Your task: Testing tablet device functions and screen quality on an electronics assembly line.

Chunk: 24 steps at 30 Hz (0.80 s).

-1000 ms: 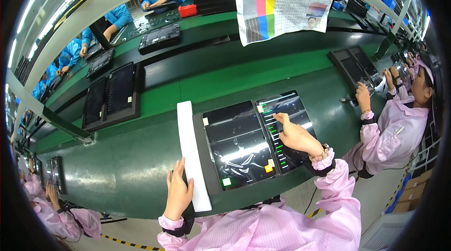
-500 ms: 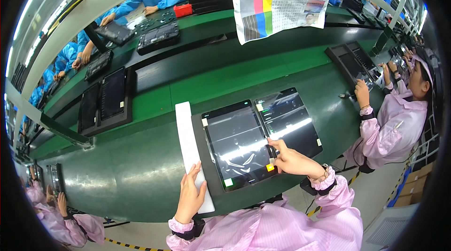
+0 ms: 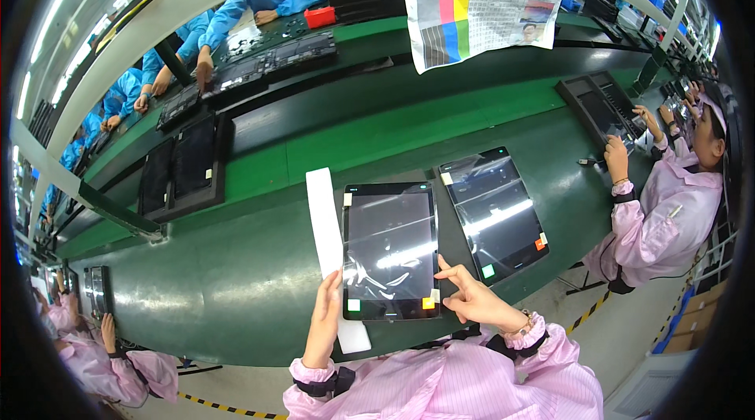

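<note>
A black tablet (image 3: 391, 241) with a clear film over its screen is between my two hands. My left hand (image 3: 322, 319) holds its lower left edge. My right hand (image 3: 476, 296) grips the lower right edge, index finger and thumb at the side. The tablet overlaps a long white strip (image 3: 321, 211), whose ends show above and below my left hand. A second filmed tablet (image 3: 494, 219) lies to the right, tilted, untouched by either hand. Both screens show small green and orange squares near the bottom. Part of a dark mat (image 3: 451, 243) shows between the tablets.
On the green bench (image 3: 228, 286), a black tray (image 3: 185, 164) with dark panels stands at the far left. Another tray (image 3: 602, 105) is beside a co-worker in pink (image 3: 664, 200) at the right. A printed sheet (image 3: 487, 7) hangs ahead; a metal post (image 3: 118, 211) stands left.
The left tablet has shifted left and straightened, now overlapping the white strip. My left hand moved from the strip to its edge. The right tablet now shows coloured squares and sits farther from the left one.
</note>
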Each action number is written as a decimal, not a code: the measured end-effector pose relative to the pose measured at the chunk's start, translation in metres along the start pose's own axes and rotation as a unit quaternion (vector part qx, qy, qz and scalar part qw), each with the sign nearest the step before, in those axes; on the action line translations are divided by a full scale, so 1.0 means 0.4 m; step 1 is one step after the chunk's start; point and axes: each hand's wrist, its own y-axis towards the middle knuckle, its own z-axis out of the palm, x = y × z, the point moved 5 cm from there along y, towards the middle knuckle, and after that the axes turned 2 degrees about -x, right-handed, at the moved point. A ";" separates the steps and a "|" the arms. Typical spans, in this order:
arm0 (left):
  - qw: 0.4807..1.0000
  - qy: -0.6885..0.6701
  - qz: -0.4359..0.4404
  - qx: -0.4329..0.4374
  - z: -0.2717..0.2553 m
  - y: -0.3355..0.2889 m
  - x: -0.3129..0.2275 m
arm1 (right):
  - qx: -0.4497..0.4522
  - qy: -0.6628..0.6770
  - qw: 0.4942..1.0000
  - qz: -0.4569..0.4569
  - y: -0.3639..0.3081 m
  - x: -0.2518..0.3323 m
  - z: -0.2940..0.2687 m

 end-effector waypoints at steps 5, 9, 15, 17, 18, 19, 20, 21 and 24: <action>0.981 -0.186 -0.040 -0.024 -0.012 0.021 -0.060 | -0.012 0.095 0.995 -0.002 -0.005 -0.032 -0.002; 0.981 -0.170 -0.093 0.002 0.014 0.055 -0.066 | -0.010 0.105 0.994 -0.011 -0.005 -0.028 -0.002; 0.966 -0.203 -0.160 -0.016 0.057 0.096 -0.054 | -0.009 0.148 0.989 -0.029 0.005 -0.039 -0.006; 0.969 -0.211 -0.126 -0.021 0.056 0.095 -0.077 | -0.029 0.107 0.993 -0.039 0.012 -0.054 -0.013; 0.970 -0.207 -0.123 -0.023 0.054 0.093 -0.080 | -0.027 0.109 0.993 -0.043 0.006 -0.051 -0.019; 0.972 -0.207 -0.107 -0.015 0.050 0.094 -0.083 | -0.034 0.080 0.996 -0.028 0.007 -0.045 -0.031; 0.975 -0.205 -0.091 -0.009 0.042 0.094 -0.086 | -0.040 0.053 0.998 -0.013 0.010 -0.030 -0.041; 0.973 -0.214 -0.084 -0.009 0.036 0.092 -0.092 | -0.051 0.034 0.998 -0.002 0.003 0.003 -0.058; 0.954 -0.292 -0.067 -0.011 0.022 0.075 -0.115 | -0.163 -0.004 0.976 -0.143 -0.005 0.122 -0.119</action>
